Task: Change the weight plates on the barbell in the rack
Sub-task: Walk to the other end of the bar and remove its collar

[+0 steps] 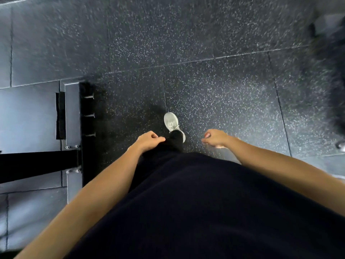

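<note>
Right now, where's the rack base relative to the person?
In the head view, the rack base, a black bolted frame, sits on the speckled rubber floor at left, beside the left hand and left of the grey shoe.

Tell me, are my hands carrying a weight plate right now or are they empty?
Empty. The left hand and right hand hang loosely curled over the speckled floor, holding nothing; no plate is in view.

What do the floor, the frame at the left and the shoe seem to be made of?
Floor: probably rubber tiles, matte black with pale flecks and visible seams.
Frame: likely black painted metal, with bolts and pegs.
Shoe: seemingly pale grey fabric with laces; blur leaves it open.
</note>
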A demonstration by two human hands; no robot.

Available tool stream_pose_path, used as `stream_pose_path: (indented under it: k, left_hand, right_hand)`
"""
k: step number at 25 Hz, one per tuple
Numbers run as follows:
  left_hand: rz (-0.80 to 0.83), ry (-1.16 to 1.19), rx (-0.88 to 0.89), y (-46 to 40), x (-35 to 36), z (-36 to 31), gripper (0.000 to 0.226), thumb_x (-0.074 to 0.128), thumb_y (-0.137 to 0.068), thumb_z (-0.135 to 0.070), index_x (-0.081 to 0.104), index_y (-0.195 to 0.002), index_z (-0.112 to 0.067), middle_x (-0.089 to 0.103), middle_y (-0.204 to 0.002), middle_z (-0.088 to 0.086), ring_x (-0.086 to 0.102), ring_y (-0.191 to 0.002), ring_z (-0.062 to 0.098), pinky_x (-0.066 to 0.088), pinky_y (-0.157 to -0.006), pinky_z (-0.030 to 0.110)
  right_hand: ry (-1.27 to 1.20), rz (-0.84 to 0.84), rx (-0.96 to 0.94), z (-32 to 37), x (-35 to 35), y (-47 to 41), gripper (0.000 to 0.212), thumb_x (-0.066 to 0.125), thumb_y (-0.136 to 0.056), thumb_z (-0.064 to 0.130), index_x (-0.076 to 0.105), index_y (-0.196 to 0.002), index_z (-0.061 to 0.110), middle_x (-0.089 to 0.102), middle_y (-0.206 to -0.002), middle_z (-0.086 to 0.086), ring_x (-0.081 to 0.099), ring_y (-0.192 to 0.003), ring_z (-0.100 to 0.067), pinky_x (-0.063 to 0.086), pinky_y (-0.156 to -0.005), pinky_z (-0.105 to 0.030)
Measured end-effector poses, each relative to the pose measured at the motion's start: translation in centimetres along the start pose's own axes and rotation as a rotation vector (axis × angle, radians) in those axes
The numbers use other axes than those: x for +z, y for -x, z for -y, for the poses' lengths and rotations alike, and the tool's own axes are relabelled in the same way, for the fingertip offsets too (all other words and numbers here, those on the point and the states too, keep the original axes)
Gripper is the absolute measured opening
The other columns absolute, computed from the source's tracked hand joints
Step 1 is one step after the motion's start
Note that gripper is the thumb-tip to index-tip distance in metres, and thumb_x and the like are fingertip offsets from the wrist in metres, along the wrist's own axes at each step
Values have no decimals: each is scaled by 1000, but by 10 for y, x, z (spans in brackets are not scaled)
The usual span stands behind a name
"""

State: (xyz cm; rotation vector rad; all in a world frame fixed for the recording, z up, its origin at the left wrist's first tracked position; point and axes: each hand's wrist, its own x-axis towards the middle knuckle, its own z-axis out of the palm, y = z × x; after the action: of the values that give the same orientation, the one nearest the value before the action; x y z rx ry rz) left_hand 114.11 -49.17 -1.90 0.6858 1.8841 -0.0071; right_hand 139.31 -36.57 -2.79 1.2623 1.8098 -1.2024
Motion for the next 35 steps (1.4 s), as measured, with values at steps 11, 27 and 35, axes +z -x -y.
stream_pose_path:
  k: [11,27,35]
  left_hand:
    - [-43,90,-18,-151,-229,-121,52,57,-87,-58,56,-122,-20,57,-115,-1,53,-107,21,44,-98,37]
    - [-231,384,-239,-338,-551,-223,52,61,-85,-56,60,-120,-17,62,-122,4,58,-112,24,47,-97,33]
    - [-276,686,-379,-409,-684,-191,44,62,-85,-51,62,-113,-17,66,-115,5,59,-106,23,47,-93,31]
  right_hand:
    - [38,-118,-38,151,-281,-164,43,53,-95,33,54,-127,5,55,-134,-13,52,-121,-31,42,-99,-38]
    - [355,58,-176,434,-592,-418,32,56,-93,36,58,-119,17,62,-117,-5,54,-96,-20,42,-83,-30]
    - [626,209,-285,638,-657,-539,32,53,-94,42,55,-119,23,54,-127,-1,52,-116,-24,41,-102,-44]
